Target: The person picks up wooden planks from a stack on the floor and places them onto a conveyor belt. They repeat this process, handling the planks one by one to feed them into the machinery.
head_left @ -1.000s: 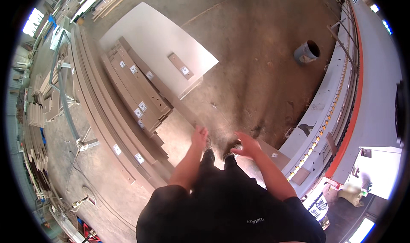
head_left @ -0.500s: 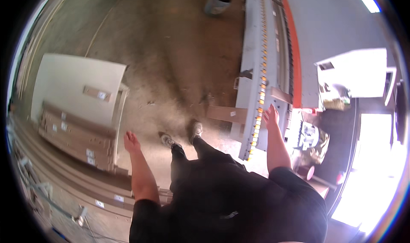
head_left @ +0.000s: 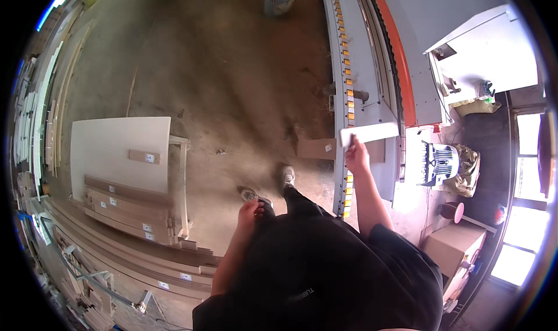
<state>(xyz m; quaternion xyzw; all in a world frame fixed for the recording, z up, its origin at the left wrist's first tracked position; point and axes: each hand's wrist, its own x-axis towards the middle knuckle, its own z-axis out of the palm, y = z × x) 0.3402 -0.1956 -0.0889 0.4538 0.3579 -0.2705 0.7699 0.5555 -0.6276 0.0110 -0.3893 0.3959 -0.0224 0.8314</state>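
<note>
My right hand (head_left: 358, 156) grips the near end of a narrow board (head_left: 372, 133) over the machine bed. The board's upper face looks white in the glare, and its far end reaches toward the orange strip of the machine. Just below it, a brown board (head_left: 317, 149) sticks out to the left past the row of yellow rollers (head_left: 349, 101). My left hand (head_left: 250, 211) hangs in front of my thigh, above my shoe, with loosely bent fingers and nothing visible in it.
At left, a stack of brown boards (head_left: 128, 214) and a small labelled piece (head_left: 144, 156) rest on a pale panel (head_left: 116, 130) on a wooden stand. Long boards (head_left: 157, 267) lie nearer me. A metal bucket (head_left: 279, 4) stands ahead; a motor (head_left: 440, 163) and cardboard box (head_left: 453, 246) are at right.
My right hand has taken hold of the narrow board on the machine bed and tilted it. My left hand has swung inward from the left to my thigh. The view has shifted.
</note>
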